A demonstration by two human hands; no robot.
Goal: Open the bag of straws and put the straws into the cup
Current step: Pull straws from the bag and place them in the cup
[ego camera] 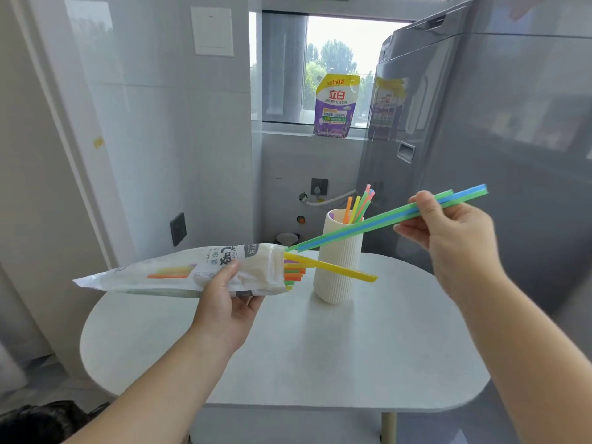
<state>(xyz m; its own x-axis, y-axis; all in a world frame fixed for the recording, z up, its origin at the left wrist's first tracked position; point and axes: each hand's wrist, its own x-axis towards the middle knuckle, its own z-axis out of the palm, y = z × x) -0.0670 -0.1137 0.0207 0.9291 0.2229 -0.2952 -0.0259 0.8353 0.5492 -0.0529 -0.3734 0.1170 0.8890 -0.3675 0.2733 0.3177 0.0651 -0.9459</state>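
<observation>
Head view:
Left grip (224, 293): closed around the straw bag (179, 274), held level above the tabletop (288, 354), mouth facing right.
Right grip (448, 225): pinched on green and blue straws (368, 224), their far ends at the bag mouth.
Yellow straw (333, 268): juts from the bag, right of the left grip.
Cup (338, 267): upright on the tabletop between both grips, several straws (358, 205) inside.

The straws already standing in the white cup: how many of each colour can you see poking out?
Straws in the cup, as far as the picture shows:
Orange: 1
Yellow: 1
Green: 1
Pink: 1
Blue: 1
Total: 5. They overlap near the tips, so more may be hidden behind these.
</observation>
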